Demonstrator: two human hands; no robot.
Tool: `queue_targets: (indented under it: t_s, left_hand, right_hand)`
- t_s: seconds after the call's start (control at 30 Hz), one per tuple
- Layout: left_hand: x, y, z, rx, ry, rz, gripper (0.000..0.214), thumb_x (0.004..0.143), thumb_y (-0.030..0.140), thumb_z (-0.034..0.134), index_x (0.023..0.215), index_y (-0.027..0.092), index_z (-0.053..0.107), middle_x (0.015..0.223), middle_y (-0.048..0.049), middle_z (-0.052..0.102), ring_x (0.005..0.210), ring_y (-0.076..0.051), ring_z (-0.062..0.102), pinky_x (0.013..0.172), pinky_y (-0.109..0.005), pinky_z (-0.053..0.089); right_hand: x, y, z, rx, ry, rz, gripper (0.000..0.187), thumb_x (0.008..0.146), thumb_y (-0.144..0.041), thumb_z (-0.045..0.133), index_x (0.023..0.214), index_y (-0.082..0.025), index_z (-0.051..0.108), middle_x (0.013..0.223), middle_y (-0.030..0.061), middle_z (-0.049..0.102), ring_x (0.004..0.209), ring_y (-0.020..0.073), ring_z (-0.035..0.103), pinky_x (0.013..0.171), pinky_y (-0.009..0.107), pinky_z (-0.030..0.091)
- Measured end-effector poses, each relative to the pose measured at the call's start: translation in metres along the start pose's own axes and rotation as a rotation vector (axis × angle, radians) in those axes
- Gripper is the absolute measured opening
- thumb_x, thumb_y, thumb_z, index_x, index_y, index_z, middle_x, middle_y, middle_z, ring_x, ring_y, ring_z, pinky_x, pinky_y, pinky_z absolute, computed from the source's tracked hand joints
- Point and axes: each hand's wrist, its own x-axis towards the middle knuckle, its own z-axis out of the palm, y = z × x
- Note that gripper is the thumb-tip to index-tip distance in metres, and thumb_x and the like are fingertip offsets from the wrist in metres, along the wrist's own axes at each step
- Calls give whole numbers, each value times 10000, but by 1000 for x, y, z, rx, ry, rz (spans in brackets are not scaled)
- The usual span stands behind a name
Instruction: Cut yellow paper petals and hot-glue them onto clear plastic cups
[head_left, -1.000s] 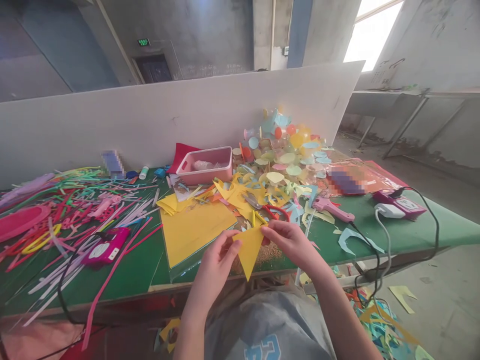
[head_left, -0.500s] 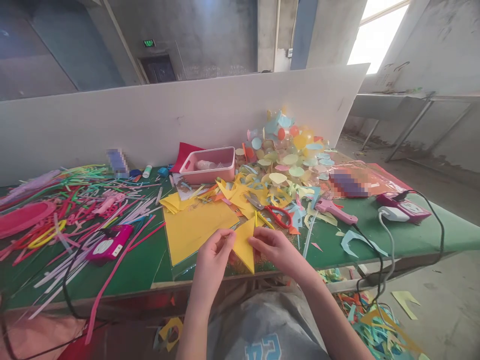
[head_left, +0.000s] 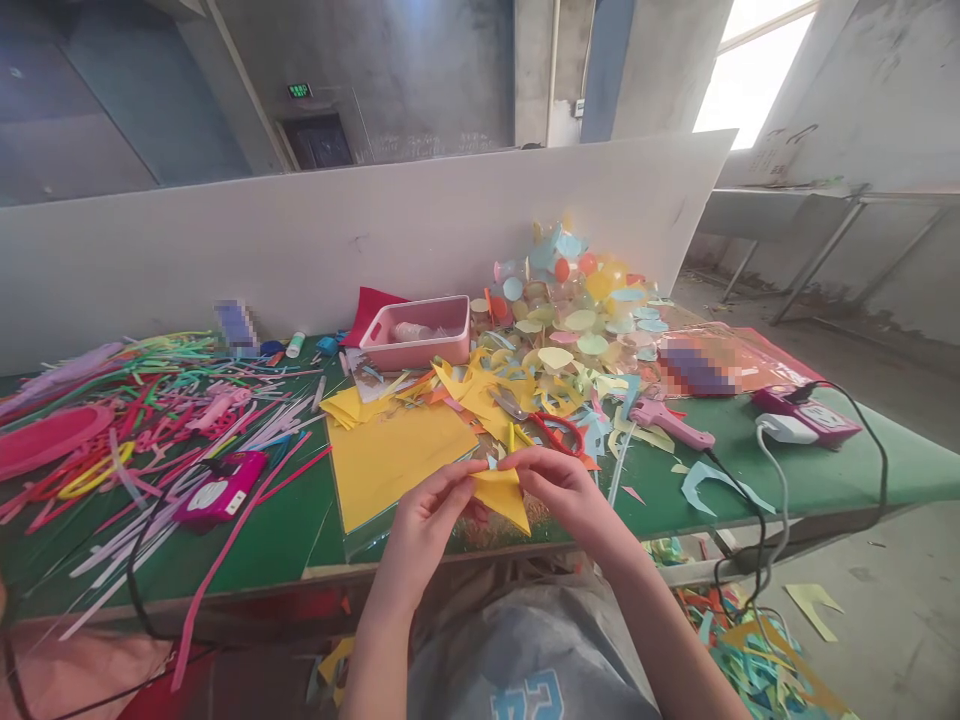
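Green table (head_left: 660,490) below, yellow paper (head_left: 502,492) is pinched between left hand (head_left: 429,515) and right hand (head_left: 564,490), tip slanted bodyward, nearer the right.

Grey concrete wall (head_left: 442,70), dark door (head_left: 321,142) below green lit sign (head_left: 300,90). Bright window (head_left: 757,80) upper right. White partition (head_left: 225,240) behind green-topped table (head_left: 904,462). Floor (head_left: 900,610) grey, probably bare concrete.

The left forearm (head_left: 386,625) and right forearm (head_left: 664,610), both bare, slant inward and forward. The left hand (head_left: 433,508) pinches between thumb and curled fingers. The right hand (head_left: 559,488) is bent palm inward, its index fingertip near the left hand's fingertips.
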Motion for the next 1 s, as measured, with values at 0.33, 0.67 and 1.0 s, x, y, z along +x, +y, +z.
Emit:
queue_targets:
  t_s: [0.33, 0.67, 1.0]
  left_hand:
    - [-4, 6, -1, 180, 12, 73, 377, 868, 503, 611, 1063, 200, 724, 821, -29, 740, 775, -169, 696, 801, -269, 544]
    - [-3, 1, 2, 251, 65, 154, 355, 886, 527, 578, 1049, 228, 679, 1058, -48, 735, 848, -163, 707, 820, -256, 544]
    - [-3, 0, 6, 403, 78, 28, 458, 880, 586, 544, 1140, 229, 663, 1091, -49, 711, 964, -203, 651, 801, -267, 507]
  right_hand:
    - [-3, -6, 3, 131, -22, 14, 299, 897, -491, 559, 985, -235, 687, 913, 13, 630, 886, 176, 573, 838, 285, 463]
    - [-3, -4, 10, 84, -10, -41, 313, 896, -353, 592, 1189, -250, 556, 900, 4, 564, 834, 144, 558, 740, 250, 472]
    - [-7, -4, 18, -301, 64, -127, 298, 926, -263, 485, 1211, -207, 549, 941, 36, 619, 829, 158, 573, 753, 289, 474]
